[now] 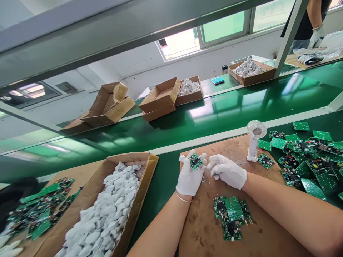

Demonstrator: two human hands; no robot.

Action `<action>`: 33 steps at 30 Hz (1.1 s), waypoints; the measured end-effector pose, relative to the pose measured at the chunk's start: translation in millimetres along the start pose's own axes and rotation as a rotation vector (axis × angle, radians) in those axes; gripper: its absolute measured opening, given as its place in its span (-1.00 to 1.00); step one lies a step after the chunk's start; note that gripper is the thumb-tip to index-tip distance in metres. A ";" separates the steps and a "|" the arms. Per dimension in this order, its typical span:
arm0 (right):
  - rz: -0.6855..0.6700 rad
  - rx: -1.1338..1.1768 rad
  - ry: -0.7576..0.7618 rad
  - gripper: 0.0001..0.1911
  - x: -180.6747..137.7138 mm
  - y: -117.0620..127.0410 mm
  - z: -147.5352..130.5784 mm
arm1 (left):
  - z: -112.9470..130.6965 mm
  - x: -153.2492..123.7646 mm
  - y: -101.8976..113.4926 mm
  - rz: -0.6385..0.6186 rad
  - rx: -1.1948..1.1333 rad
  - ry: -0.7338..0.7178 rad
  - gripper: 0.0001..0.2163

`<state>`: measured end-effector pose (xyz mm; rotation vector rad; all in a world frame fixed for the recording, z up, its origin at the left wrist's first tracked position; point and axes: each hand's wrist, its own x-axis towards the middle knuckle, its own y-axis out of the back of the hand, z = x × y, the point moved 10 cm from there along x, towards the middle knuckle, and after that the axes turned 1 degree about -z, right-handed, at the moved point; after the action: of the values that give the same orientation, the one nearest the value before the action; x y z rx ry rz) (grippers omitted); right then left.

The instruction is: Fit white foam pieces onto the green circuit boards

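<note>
My left hand (pixel 190 175), in a white glove, is turned palm up and holds a small green circuit board (pixel 195 161) with dark and pale parts on it. Just right of it, my gloved right hand (pixel 226 170) has its fingers loosely bent and apart, pointing at the board without visibly touching it; I see nothing in them. Below the hands, several circuit boards (pixel 233 208) lie together on the brown cardboard mat (pixel 203 228). A clear plastic dispenser with a round top (pixel 253 142) stands beyond my right hand, with a single board (pixel 266 161) beside it.
Many green boards (pixel 316 160) are heaped at the right. A cardboard box (pixel 150 167) of white rounded pieces stands at left, beside another board pile (pixel 45 203). Across the green belt (pixel 227 109) are more boxes (pixel 160 96). Another person's gloved hand (pixel 317 35) shows at upper right.
</note>
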<state>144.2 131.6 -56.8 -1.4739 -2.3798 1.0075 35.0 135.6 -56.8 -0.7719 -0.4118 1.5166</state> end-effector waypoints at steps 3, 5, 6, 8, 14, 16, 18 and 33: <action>0.156 -0.015 0.117 -0.57 1.2 14.6 -10.0 | 0.8 2.3 6.4 0.094 0.000 0.013 -0.59; 0.187 -0.066 0.127 -0.55 1.5 17.2 -12.5 | -1.1 2.1 5.3 0.102 0.003 0.037 -0.61; 0.186 -0.087 0.120 -0.53 1.6 17.6 -13.2 | -0.7 1.6 4.1 0.099 -0.001 0.034 -0.63; 0.204 -0.123 0.124 -0.51 0.4 21.2 -17.4 | 2.6 0.1 1.5 0.095 -0.014 -0.001 -0.67; 0.197 0.039 0.083 -0.45 -3.9 23.7 -23.9 | 4.1 -4.3 -4.8 0.059 0.044 -0.041 -0.67; 0.176 0.091 0.058 -0.41 -4.9 19.0 -23.4 | -3.3 -4.3 -6.7 0.018 0.071 0.020 -0.64; 0.173 0.053 0.059 -0.43 -5.9 16.3 -24.4 | -11.8 -4.6 -9.4 -0.034 0.080 0.090 -0.56; 0.150 0.021 0.131 -0.70 -2.6 18.2 -31.4 | -8.5 0.1 -19.2 -0.100 -0.081 0.077 -0.51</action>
<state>173.4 148.9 -43.7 -1.6765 -2.1904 0.9322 54.8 136.2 -49.9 -0.8588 -0.4497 1.3793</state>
